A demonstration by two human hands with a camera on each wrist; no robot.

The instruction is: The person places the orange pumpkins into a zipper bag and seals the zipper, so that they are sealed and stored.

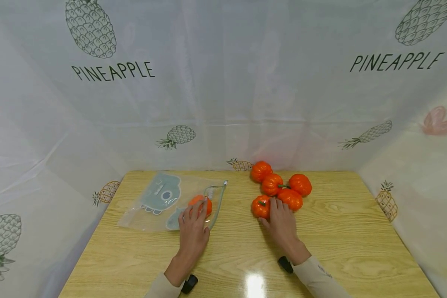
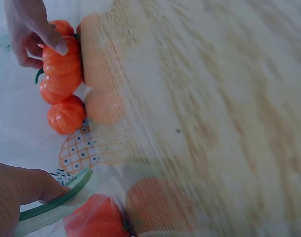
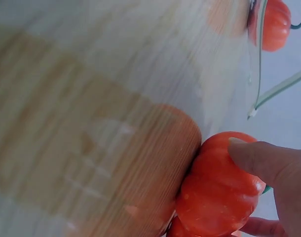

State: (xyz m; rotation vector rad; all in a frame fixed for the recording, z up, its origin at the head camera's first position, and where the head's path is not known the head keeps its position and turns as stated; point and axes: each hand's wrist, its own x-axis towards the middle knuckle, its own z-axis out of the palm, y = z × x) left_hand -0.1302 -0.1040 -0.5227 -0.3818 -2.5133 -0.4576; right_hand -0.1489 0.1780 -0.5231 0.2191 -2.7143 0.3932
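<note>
A clear zip bag with a blue-green monster print lies at the left of the table, its mouth toward the right. My left hand is at that mouth, the thumb along the green zip strip as it holds the upper edge raised. Inside the bag, under the fingers, sits an orange toy pumpkin. My right hand grips another small toy pumpkin on the table, thumb on its near side and fingers at its right. In the right wrist view the thumb presses this pumpkin's ribbed skin.
Several more orange pumpkins cluster behind the right hand: a rear one, a middle one, a right one and a long one. A pineapple-print sheet rises at the wooden table's back edge.
</note>
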